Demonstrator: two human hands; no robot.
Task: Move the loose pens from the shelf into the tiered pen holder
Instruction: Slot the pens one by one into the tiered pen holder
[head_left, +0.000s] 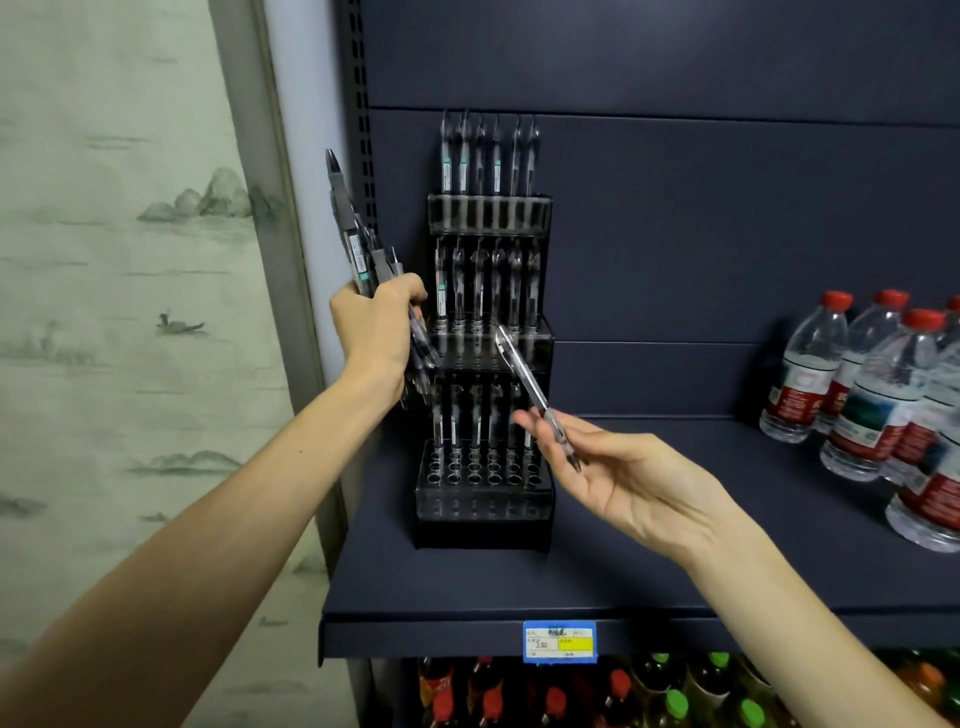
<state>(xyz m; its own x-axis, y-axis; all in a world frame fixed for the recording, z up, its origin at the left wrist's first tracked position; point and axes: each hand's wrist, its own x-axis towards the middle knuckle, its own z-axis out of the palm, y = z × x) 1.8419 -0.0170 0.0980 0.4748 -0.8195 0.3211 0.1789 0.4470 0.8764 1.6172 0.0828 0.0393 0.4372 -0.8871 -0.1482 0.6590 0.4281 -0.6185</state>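
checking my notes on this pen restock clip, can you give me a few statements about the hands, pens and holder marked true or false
1. The left hand holds a bundle of pens. True.
2. The right hand is empty. False: it holds a single pen between its fingertips.
3. The tiered pen holder stands at the left end of the shelf. True.
4. The holder's lowest tier is full. False: its front rows of holes are empty.
5. The water bottles have green caps. False: their caps are red.

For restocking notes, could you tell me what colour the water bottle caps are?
Red, on the water bottles' caps, clearest in the head view.
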